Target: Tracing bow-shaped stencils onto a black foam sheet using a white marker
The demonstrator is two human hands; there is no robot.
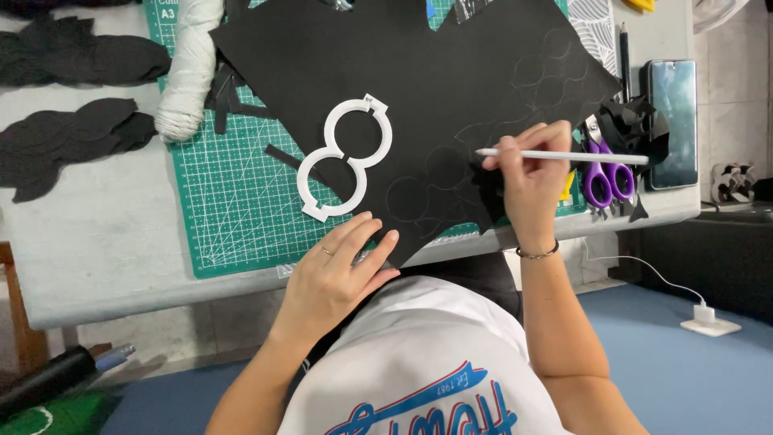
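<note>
On the bench (97, 242), left hand (338, 270) spread flat should pin the black sheet (451, 72) firmly while right hand (527, 173), pinching the white pencil (564, 155), traces slowly.

The big sheet of paper (451, 72) is black, and the figure-eight stencil (345, 157) on it is white. The cutting mat (233, 209) is green with thin white grid lines, the pencil (564, 155) is white, the scissors (605, 177) have purple handles, and the ball of string (189, 68) is white. The table (88, 242) is pale grey, the floor (668, 370) is blue, and the shirt (419, 362) is white with blue and red letters.
</note>
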